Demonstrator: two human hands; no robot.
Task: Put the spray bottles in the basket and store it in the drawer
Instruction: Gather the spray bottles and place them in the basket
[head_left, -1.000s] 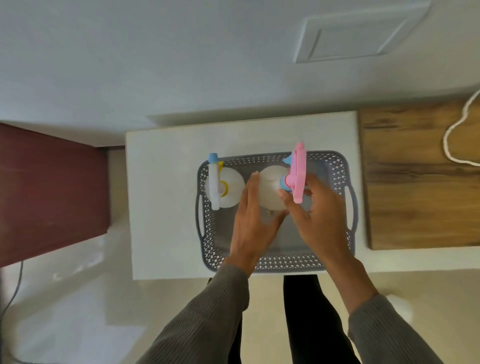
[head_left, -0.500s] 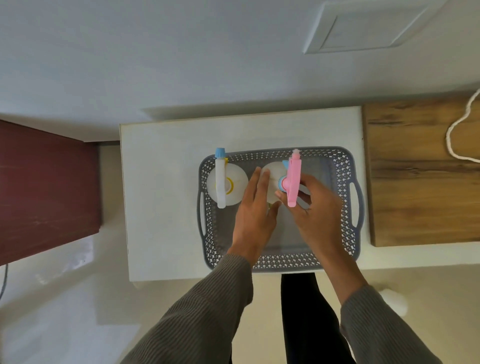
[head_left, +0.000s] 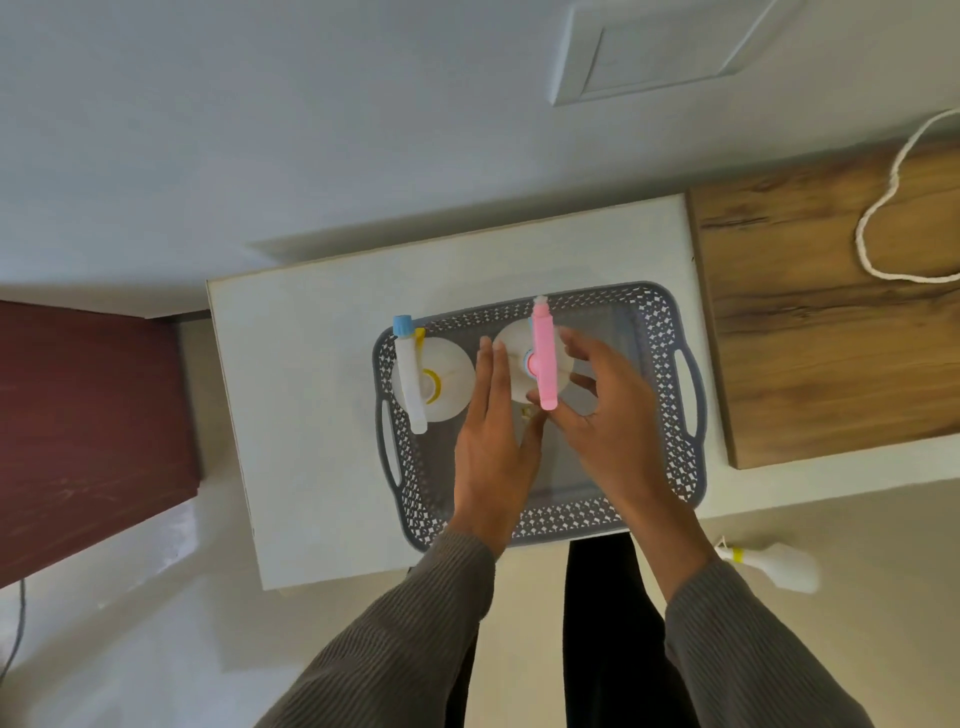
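A grey perforated basket (head_left: 670, 332) sits on a white cabinet top (head_left: 311, 374). Two white spray bottles stand upright in its far half. One has a white trigger and blue nozzle (head_left: 415, 379), the other a pink trigger (head_left: 543, 358). My left hand (head_left: 493, 452) lies flat, with its fingers against the left side of the pink-trigger bottle. My right hand (head_left: 608, 421) is on the bottle's right with its fingers spread. Its thumb is by the rear end of the pink trigger. A third white spray bottle (head_left: 779, 566) lies on the floor to the right.
A wooden top (head_left: 831, 353) adjoins the cabinet on the right and carries a white cord (head_left: 883, 260). Dark red furniture (head_left: 78, 426) stands to the left. The wall behind has a white plate (head_left: 660, 47). My legs are at the cabinet's front edge.
The pink-trigger bottle has settled upright beside the other bottle. My right fingers, which gripped its trigger, have spread apart. My left hand stays flat beside it.
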